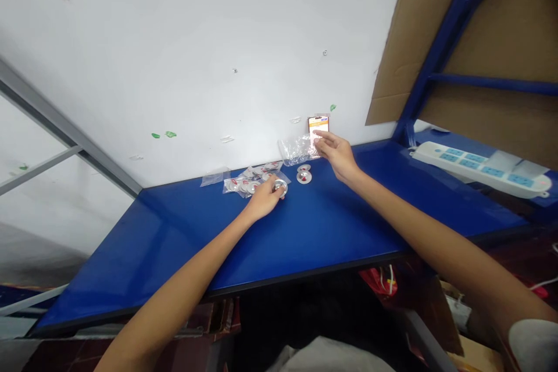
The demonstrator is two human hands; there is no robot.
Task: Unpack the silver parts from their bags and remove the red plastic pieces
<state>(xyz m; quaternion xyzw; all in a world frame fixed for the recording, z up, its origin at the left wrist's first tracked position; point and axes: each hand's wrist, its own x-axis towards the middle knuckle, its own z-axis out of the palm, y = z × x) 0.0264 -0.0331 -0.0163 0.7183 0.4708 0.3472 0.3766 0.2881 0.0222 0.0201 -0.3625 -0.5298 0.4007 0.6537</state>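
Observation:
My left hand [263, 200] is closed on a round silver metal disc [280, 186] with a raised rim, held just above the table. Beside and behind it lie several similar discs with red marks in clear plastic packets [244, 185]. To the right, two loose discs [304, 174] rest partly overlapping on the blue surface. My right hand [339, 157] is raised, fingers apart and stretched toward a phone [319, 124] with a lit screen, which leans against the wall. Whether a fingertip touches the screen is unclear. Crumpled clear plastic [294, 150] lies next to the phone, partly behind my right fingers.
The blue table [279, 250] meets a white wall [196, 58] at the back. A white power strip [479, 168] with blue sockets sits at the right, near a blue metal frame [440, 40] and cardboard [392, 58]. Another flat clear bag [215, 176] lies at the left.

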